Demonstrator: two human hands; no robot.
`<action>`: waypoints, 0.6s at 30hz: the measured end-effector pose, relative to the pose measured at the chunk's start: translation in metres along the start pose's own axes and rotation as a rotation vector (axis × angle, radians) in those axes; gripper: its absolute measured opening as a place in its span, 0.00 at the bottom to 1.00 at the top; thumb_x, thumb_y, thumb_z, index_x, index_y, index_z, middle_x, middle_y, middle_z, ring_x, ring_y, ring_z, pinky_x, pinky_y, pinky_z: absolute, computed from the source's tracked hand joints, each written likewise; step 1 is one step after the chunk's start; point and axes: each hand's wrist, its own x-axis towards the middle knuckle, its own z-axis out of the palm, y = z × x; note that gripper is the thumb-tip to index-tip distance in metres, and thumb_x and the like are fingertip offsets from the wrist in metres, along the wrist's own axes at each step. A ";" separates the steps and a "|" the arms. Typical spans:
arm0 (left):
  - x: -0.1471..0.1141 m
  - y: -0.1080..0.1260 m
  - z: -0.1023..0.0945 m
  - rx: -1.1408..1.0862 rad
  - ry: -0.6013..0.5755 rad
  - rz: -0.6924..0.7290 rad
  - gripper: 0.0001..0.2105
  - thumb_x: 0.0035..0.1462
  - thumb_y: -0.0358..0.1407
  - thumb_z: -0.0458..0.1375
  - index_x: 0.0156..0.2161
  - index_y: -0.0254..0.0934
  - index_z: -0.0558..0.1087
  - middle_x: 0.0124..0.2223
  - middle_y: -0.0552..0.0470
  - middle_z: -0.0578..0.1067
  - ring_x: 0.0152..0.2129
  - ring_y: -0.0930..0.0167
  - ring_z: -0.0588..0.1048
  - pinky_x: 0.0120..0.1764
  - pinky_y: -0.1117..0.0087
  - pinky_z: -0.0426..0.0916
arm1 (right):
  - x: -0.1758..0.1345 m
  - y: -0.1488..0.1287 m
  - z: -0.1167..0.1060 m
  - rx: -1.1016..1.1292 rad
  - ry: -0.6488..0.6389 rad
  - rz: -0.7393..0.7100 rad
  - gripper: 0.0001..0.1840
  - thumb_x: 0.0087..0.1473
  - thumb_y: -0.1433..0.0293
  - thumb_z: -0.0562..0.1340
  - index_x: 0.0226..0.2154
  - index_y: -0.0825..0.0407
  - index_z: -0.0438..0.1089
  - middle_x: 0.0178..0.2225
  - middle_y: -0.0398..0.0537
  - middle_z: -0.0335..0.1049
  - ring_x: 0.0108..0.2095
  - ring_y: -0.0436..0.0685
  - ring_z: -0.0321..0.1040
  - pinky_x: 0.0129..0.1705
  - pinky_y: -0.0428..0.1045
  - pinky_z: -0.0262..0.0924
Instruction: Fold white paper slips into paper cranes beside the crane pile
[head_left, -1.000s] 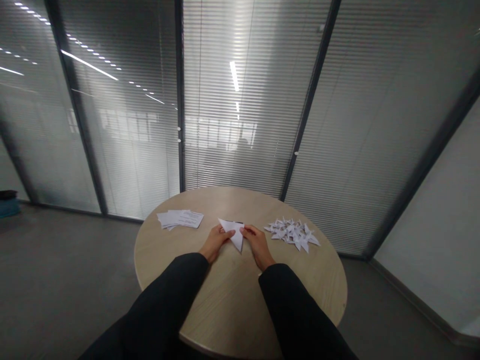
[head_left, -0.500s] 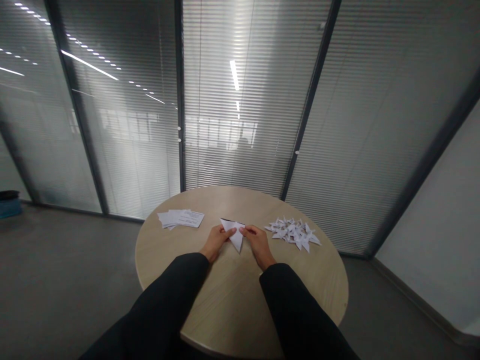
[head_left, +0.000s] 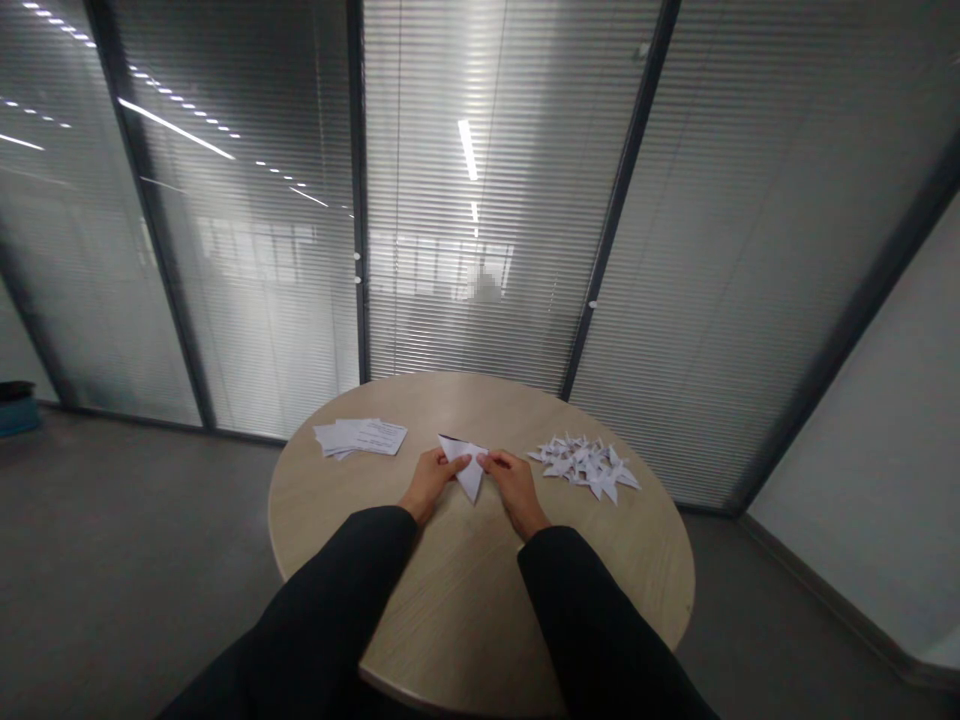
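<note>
Paper triangle (head_left: 472, 483), folded and white, sits just below the centre of the frame, between the two hands and touching both, its long axis running roughly up and down the picture with the narrow tip toward the bottom. Left hand (head_left: 429, 483) pinches it from the left with the thumb across its face, and right hand (head_left: 516, 487) pinches its upper right corner, so neither is clearly nearer; pointed origami pieces (head_left: 583, 466) lie right of centre, printed sheets (head_left: 360, 437) left.
</note>
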 end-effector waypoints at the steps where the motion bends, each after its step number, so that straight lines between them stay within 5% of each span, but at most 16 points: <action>1: 0.000 0.000 0.000 -0.003 0.001 0.002 0.18 0.33 0.41 0.70 0.29 0.29 0.76 0.29 0.45 0.79 0.25 0.69 0.74 0.32 0.69 0.68 | 0.000 0.000 0.000 0.003 -0.001 -0.002 0.19 0.41 0.54 0.66 0.24 0.54 0.73 0.24 0.45 0.71 0.27 0.54 0.64 0.32 0.48 0.57; 18: 0.002 -0.003 -0.002 -0.005 0.004 0.019 0.19 0.33 0.40 0.70 0.31 0.29 0.77 0.30 0.44 0.79 0.25 0.68 0.75 0.32 0.69 0.68 | -0.003 -0.007 0.000 0.012 -0.005 -0.006 0.17 0.42 0.55 0.66 0.25 0.53 0.74 0.25 0.45 0.72 0.29 0.55 0.66 0.34 0.48 0.58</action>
